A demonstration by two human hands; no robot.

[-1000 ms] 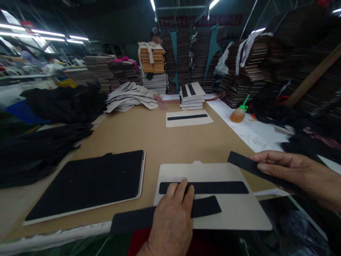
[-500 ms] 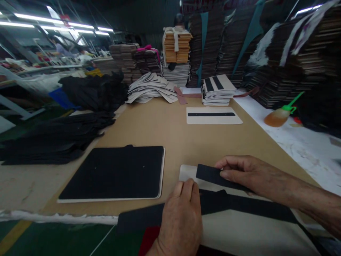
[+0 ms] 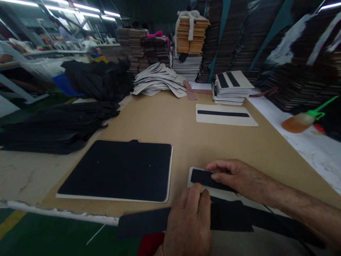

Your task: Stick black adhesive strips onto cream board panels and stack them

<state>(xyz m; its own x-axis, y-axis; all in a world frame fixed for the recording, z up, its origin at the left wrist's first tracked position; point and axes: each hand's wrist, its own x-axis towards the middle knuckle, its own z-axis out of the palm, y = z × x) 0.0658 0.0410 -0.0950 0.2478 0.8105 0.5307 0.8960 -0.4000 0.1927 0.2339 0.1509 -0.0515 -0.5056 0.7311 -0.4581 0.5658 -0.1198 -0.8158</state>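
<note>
One strip [image 3: 201,177] in right hand [image 3: 239,179] — near board edge [image 3: 190,174], open tabletop [image 3: 181,131] beyond

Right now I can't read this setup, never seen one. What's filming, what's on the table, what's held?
No machine: these are a person's bare hands, filmed from a camera worn on the head, looking forward and down. The right hand pinches a dark strip over a pale board. The left hand lies across a second strip. On the brown tabletop, a black panel sits to the left; farther back are a single-striped card and a stack.
</note>
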